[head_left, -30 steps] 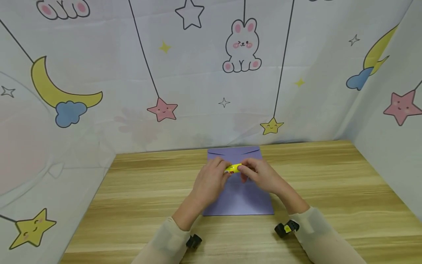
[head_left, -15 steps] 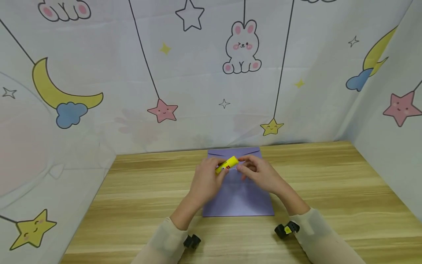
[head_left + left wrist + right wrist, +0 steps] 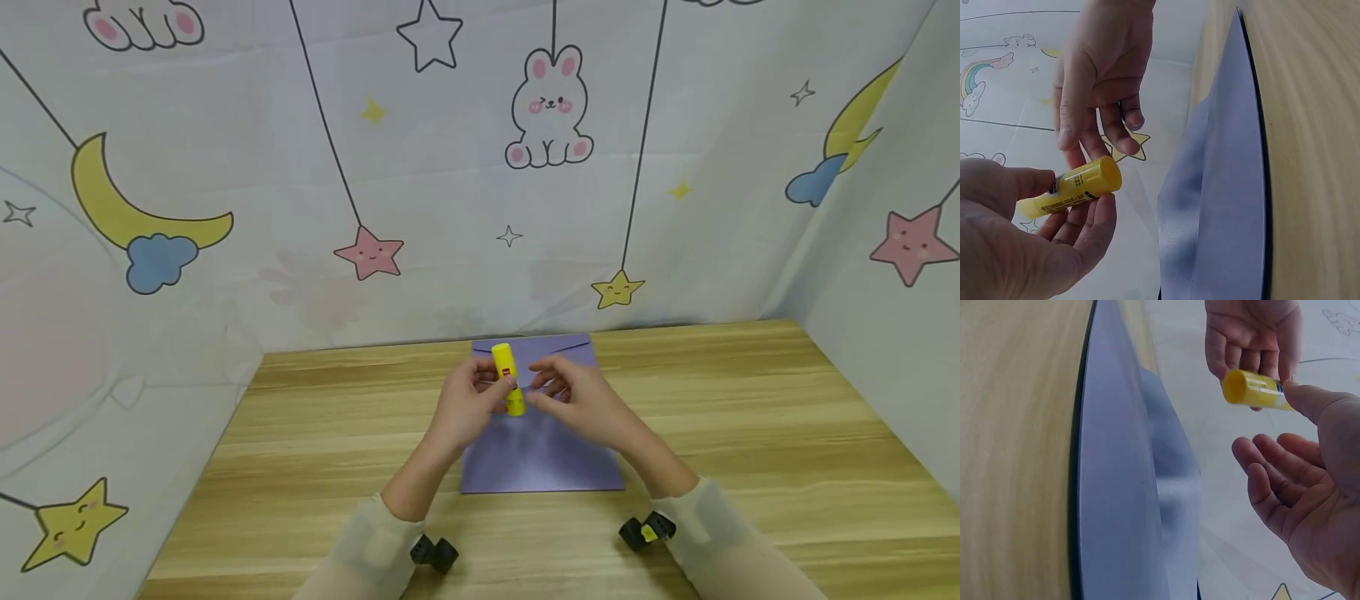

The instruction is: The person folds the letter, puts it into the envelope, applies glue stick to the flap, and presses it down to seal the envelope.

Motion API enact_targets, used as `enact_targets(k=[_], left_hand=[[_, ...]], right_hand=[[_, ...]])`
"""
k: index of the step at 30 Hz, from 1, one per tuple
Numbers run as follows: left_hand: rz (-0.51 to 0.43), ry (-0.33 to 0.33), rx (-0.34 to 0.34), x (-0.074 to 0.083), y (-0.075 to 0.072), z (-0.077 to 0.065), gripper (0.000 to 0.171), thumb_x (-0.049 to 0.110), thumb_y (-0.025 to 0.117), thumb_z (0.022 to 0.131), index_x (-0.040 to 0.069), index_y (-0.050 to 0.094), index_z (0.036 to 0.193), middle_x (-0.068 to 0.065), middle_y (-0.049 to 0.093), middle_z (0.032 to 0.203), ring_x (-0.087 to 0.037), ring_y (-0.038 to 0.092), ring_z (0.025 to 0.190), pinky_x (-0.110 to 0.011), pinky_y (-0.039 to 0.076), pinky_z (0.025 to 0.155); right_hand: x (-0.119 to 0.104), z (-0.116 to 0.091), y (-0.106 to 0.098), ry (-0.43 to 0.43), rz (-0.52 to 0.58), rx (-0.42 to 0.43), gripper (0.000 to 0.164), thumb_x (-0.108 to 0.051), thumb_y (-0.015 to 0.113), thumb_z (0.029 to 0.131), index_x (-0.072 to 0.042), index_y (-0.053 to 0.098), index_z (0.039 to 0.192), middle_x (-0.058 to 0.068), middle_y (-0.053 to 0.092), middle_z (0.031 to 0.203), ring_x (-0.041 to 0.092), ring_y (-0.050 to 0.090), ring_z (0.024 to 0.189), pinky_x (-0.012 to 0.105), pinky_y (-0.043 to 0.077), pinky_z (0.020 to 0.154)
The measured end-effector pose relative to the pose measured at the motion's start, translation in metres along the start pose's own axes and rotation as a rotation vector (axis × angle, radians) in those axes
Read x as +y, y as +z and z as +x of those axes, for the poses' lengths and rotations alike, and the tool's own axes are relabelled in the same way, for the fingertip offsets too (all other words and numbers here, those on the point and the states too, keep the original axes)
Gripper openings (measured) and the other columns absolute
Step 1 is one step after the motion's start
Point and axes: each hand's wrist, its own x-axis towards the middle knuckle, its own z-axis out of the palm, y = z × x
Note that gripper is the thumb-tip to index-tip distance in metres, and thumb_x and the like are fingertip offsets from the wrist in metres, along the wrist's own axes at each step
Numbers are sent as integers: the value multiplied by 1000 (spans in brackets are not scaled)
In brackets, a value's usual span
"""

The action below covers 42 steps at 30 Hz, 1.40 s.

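Observation:
My left hand (image 3: 465, 406) pinches a yellow glue stick (image 3: 503, 360) between thumb and fingers, above the envelope. In the head view the stick stands nearly upright, tilted slightly. Its near end in the left wrist view, a yellow cylinder (image 3: 1088, 180), looks smooth and blunt, with small print on the side. My right hand (image 3: 588, 407) hovers just right of the stick, fingers loosely bent with nothing between them. Beneath both hands lies a purple envelope (image 3: 542, 467), its flap end toward the back. From the right wrist, my right palm (image 3: 1325, 515) shows below the glue stick (image 3: 1254, 389).
The envelope lies on a wood-grain table (image 3: 322, 467), close to its back edge. A white printed curtain (image 3: 450, 167) with stars, moons and rabbits hangs behind and at both sides. Small black wrist cameras sit on both sleeves (image 3: 723, 533).
The glue stick has swung from nearly level to nearly upright in my left hand. My right hand has let go of its end and is now apart from it.

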Motion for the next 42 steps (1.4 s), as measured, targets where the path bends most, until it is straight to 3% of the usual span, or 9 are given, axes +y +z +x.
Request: enact_targets(k=[4, 12, 24, 30, 36, 42], left_hand=[[-125, -56, -8, -1, 3, 0, 29, 7, 73, 101, -9, 59, 120, -21, 66, 111, -24, 72, 92, -42, 64, 82], [-288, -142, -87, -6, 8, -1, 31, 5, 69, 102, -13, 54, 123, -20, 64, 110, -21, 71, 91, -33, 63, 87], [-298, -180, -115, -8, 9, -4, 41, 13, 73, 101, -9, 51, 129, -19, 65, 116, -21, 74, 94, -38, 62, 91], [-192, -142, -72, -5, 9, -4, 47, 20, 76, 99, -5, 54, 132, -17, 63, 121, -22, 73, 97, -37, 62, 89], [53, -27, 21, -3, 4, -5, 50, 27, 77, 98, 2, 59, 136, -15, 65, 123, -26, 70, 101, -38, 59, 84], [205, 90, 53, -6, -5, -7, 55, 30, 79, 97, 5, 60, 142, -11, 66, 130, -31, 68, 116, -46, 59, 96]], right_hand=[[-4, 0, 6, -48, -69, 28, 43, -21, 81, 97, -4, 65, 134, 10, 72, 113, 15, 71, 93, 36, 60, 78], [-6, -1, 17, -130, -200, 116, 39, -12, 88, 89, -2, 68, 121, 1, 64, 103, 18, 63, 92, 42, 59, 79], [-5, -3, 22, -176, -297, 175, 24, -12, 83, 94, -7, 70, 113, -2, 60, 97, 15, 57, 87, 32, 53, 75], [-8, -4, 14, -150, -315, 177, 25, -13, 83, 94, -7, 69, 114, -1, 62, 99, 16, 58, 88, 34, 54, 76], [-6, -4, 1, -101, -329, 185, 29, -14, 83, 94, -6, 70, 119, 2, 65, 104, 18, 60, 91, 38, 56, 79], [4, -8, -20, -34, -374, 160, 30, -14, 82, 95, -7, 71, 122, 2, 67, 105, 21, 61, 92, 39, 56, 80]])
